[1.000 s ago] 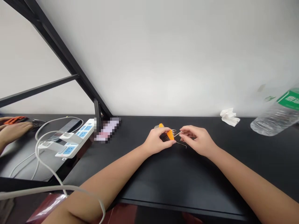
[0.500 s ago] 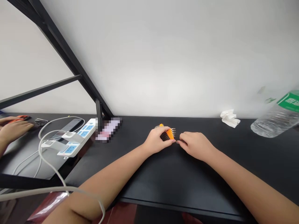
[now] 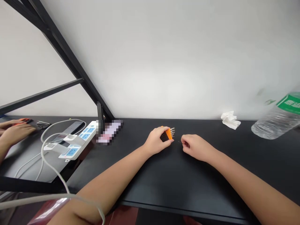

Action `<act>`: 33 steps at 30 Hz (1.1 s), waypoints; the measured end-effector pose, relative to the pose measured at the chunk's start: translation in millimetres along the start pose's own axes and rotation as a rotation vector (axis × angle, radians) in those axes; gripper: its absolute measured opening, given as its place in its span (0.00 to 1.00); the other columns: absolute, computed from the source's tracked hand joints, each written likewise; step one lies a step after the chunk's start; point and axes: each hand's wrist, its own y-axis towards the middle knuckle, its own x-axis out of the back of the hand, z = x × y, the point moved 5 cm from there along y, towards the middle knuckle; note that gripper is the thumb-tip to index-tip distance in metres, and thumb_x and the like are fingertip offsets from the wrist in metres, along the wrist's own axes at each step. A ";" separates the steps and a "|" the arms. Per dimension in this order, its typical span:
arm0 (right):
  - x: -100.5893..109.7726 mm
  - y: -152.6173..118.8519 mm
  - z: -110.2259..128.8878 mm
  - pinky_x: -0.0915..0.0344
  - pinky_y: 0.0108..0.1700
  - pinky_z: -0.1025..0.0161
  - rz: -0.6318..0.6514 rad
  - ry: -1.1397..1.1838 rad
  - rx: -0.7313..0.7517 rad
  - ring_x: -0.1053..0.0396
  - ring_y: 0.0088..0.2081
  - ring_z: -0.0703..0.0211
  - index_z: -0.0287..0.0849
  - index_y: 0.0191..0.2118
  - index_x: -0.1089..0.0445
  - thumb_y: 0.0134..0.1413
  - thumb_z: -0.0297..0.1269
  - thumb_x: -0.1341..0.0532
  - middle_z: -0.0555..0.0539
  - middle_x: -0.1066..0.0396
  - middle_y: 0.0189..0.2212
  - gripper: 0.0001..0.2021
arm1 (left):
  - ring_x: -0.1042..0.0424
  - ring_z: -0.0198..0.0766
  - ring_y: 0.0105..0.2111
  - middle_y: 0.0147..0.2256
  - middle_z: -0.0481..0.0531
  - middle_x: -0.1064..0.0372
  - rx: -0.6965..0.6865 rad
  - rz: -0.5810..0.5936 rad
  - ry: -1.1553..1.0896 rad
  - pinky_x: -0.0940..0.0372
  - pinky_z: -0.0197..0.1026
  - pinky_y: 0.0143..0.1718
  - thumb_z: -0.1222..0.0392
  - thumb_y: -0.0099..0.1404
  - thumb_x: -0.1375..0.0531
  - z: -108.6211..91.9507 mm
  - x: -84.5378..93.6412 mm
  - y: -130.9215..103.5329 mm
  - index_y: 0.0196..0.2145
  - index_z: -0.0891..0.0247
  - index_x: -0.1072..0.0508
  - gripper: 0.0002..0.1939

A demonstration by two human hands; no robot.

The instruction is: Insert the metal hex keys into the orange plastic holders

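My left hand [image 3: 157, 140] is closed around an orange holder [image 3: 169, 133], thumb in front and fingers behind. Several thin metal prongs [image 3: 172, 130] stick out of its right side; they look like hex keys, though they are too small to be sure. Just to the right, my right hand [image 3: 195, 147] is closed in a pinch, apart from the holder. A thin dark metal piece [image 3: 180, 142] points left out of its fingertips. The rest of that piece is hidden in the fingers. Both hands are low over the black table [image 3: 150, 178].
A clear plastic bottle [image 3: 274, 123] and a crumpled tissue [image 3: 230, 120] are on the right. To the left lie a blurred-out phone-like item [image 3: 110, 131], a power strip [image 3: 81, 140] with cables, and a phone [image 3: 70, 129]. Another person's hands [image 3: 17, 134] work beyond the black frame [image 3: 70, 59].
My right hand has drawn slightly right, away from the holder, and the thin metal piece shows at its fingertips. My left hand keeps its grip; the holder has turned a little.
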 end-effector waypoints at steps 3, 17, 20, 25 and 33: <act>8.6 -0.8 1.4 0.42 0.31 0.65 -0.112 0.103 0.093 0.37 0.28 0.63 0.44 0.31 0.37 0.57 0.25 0.43 0.52 0.33 0.27 0.07 | 0.22 0.47 0.46 0.46 0.56 0.22 -0.028 -0.011 0.023 0.29 0.52 0.53 0.51 0.58 0.29 -0.8 0.6 -0.9 0.52 0.60 0.26 0.26; 12.5 -9.1 13.5 0.45 0.28 0.62 -0.230 -0.210 0.329 0.39 0.27 0.62 0.42 0.40 0.28 0.72 0.32 0.50 0.46 0.33 0.32 0.14 | 0.22 0.48 0.45 0.46 0.55 0.21 -0.137 0.017 0.071 0.30 0.53 0.53 0.50 0.58 0.30 -8.9 -0.3 -2.2 0.52 0.58 0.26 0.25; 14.7 -11.2 15.1 0.42 0.30 0.63 -0.216 -0.133 0.359 0.37 0.29 0.62 0.43 0.42 0.27 0.73 0.34 0.49 0.46 0.32 0.32 0.13 | 0.22 0.47 0.44 0.44 0.55 0.20 -0.185 0.047 0.063 0.31 0.53 0.54 0.50 0.58 0.30 -11.9 -0.9 -2.4 0.51 0.59 0.26 0.25; 14.3 -11.3 17.7 0.39 0.31 0.63 -0.178 0.004 0.368 0.34 0.30 0.62 0.44 0.42 0.26 0.72 0.36 0.47 0.47 0.31 0.32 0.12 | 0.21 0.45 0.41 0.41 0.54 0.20 -0.227 0.124 -0.022 0.30 0.50 0.52 0.48 0.58 0.31 -21.1 -1.5 -3.4 0.50 0.60 0.25 0.24; -1.7 -3.3 16.8 0.32 0.33 0.65 -0.204 0.366 0.173 0.30 0.26 0.65 0.45 0.35 0.27 0.69 0.35 0.42 0.51 0.28 0.29 0.09 | 0.21 0.44 0.40 0.41 0.53 0.20 -0.183 0.111 -0.043 0.28 0.48 0.49 0.51 0.58 0.31 -22.2 -2.1 -2.7 0.50 0.59 0.24 0.23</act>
